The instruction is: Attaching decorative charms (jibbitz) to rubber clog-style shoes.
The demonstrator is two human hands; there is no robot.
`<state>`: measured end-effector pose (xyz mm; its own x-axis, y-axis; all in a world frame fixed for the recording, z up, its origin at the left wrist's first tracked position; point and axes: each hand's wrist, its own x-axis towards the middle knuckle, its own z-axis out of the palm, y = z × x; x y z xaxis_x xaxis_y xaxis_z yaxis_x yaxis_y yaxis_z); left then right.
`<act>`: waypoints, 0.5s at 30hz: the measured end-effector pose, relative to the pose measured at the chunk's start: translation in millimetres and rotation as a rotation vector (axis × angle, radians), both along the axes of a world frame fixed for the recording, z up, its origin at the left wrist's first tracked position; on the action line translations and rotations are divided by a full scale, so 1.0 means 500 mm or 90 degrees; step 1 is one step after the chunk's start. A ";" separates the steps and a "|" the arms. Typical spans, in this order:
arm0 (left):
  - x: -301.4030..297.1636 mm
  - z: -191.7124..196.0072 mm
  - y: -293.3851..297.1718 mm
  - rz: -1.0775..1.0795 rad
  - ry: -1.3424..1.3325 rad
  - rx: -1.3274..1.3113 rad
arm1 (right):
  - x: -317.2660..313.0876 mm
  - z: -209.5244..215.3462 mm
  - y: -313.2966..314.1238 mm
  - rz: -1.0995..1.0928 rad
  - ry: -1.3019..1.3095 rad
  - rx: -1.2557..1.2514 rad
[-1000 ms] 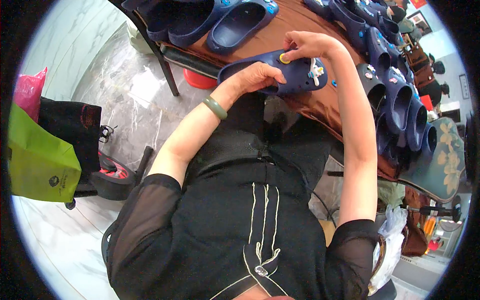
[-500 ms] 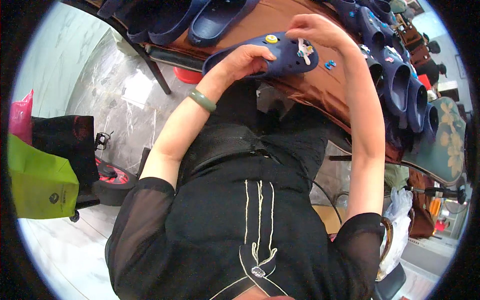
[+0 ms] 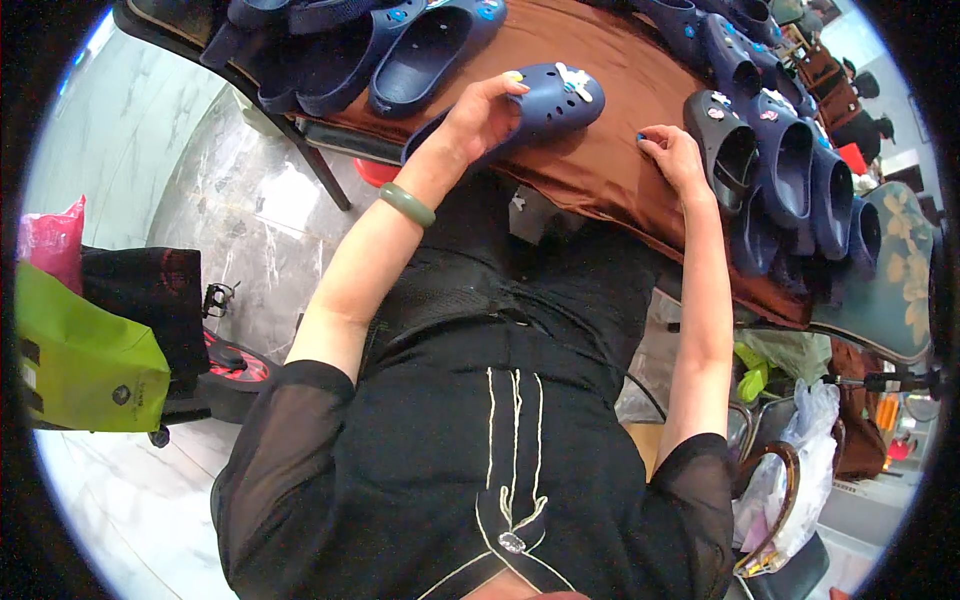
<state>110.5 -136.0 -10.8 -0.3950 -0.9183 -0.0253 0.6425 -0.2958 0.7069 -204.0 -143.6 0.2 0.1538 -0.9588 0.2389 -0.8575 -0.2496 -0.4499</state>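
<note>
My left hand grips the navy clog — toe pointing right, toward my right hand, whose fingertips pinch a small blue charm nearby.

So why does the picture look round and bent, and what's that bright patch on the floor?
Head view: a fisheye lens bends the table edge and leaves black corners; the marble floor shows white glare from overhead light; the left hand on the clog stays sharp, with soft shadow under it.
</note>
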 end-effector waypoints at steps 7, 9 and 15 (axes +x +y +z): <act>-0.006 0.015 0.010 -0.015 0.020 -0.014 | 0.027 -0.054 0.028 -0.005 0.159 -0.280; -0.009 0.022 0.015 -0.001 0.000 -0.029 | 0.041 -0.059 0.030 -0.041 0.165 -0.268; 0.001 0.012 0.009 -0.015 -0.017 -0.043 | 0.199 -0.011 0.093 0.127 -0.464 -0.129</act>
